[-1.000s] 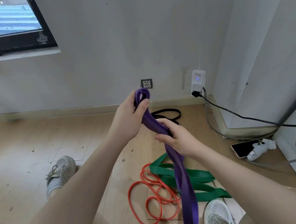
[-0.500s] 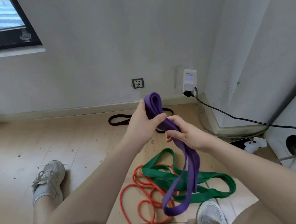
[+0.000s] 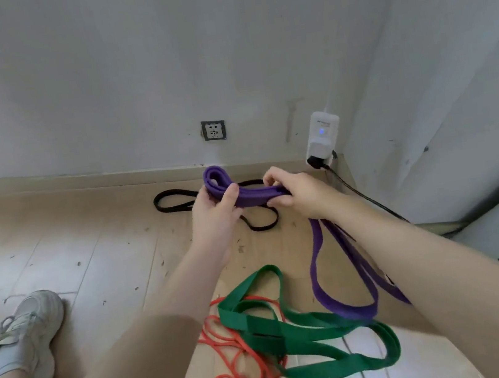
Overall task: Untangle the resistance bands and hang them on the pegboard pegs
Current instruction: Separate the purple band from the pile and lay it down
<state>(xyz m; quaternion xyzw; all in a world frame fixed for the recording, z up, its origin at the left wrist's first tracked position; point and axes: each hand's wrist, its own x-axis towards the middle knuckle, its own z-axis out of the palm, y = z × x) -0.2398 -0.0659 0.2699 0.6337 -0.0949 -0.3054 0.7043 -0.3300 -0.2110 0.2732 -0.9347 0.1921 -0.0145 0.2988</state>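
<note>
Both my hands hold a purple resistance band (image 3: 254, 195) stretched level between them. My left hand (image 3: 215, 210) grips its looped end, and my right hand (image 3: 299, 192) grips it a short way to the right. The rest of the purple band hangs below my right hand in a long loop. On the floor beneath lie a green band (image 3: 298, 327), a thin orange band (image 3: 232, 366) tangled beside it, and a black band (image 3: 175, 200) near the wall. No pegboard is in view.
A white wall with a socket (image 3: 213, 130) and a plugged-in white adapter (image 3: 321, 136) with a black cable (image 3: 369, 200) stands ahead. A wall corner juts out at the right. My shoe (image 3: 26, 332) rests on the wooden floor at the left.
My hands have moved apart and lower, turning the held stretch of purple band from upright to level. The hanging loop has swung right, off the green band. The view has tilted down.
</note>
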